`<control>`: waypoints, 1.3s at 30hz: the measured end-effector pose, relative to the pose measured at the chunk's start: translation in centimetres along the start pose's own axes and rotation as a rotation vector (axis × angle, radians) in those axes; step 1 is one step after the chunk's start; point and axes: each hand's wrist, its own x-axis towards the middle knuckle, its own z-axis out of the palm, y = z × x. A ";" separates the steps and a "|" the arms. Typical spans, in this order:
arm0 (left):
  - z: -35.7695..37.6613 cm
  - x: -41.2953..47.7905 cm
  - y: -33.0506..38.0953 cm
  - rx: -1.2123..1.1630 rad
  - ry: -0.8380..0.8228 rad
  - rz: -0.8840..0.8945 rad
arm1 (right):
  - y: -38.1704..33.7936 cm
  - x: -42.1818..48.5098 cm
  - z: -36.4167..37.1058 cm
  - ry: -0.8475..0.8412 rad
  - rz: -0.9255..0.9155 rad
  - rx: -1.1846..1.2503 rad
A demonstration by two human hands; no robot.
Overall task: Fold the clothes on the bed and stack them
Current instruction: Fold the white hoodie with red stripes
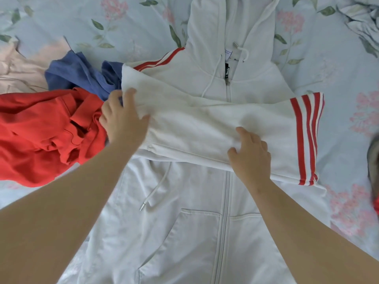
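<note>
On one white hoodie: left hand, right hand; one red garment beside.

At centre on the bed sheet, a zip hoodie spread front up, hood at the far end and pockets at the near end, with one sleeve folded across the chest from left to right, cuff at the right side. On that sleeve, left hand flat at the left fold and right hand flat on the near edge, just right of the zip. Left of the hoodie and touching it, a crumpled garment; behind that, a second garment; further left, a third garment.
</note>
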 end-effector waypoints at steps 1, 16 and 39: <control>0.7 -0.6 0.9 0.076 0.049 0.165 | -0.2 0.2 0.0 0.008 0.000 0.001; 11.7 5.6 8.6 0.323 -0.182 0.487 | -1.1 12.8 1.7 0.178 -0.045 0.011; 13.7 6.0 7.7 0.180 0.026 0.517 | -1.7 20.4 -2.0 0.058 -0.162 0.462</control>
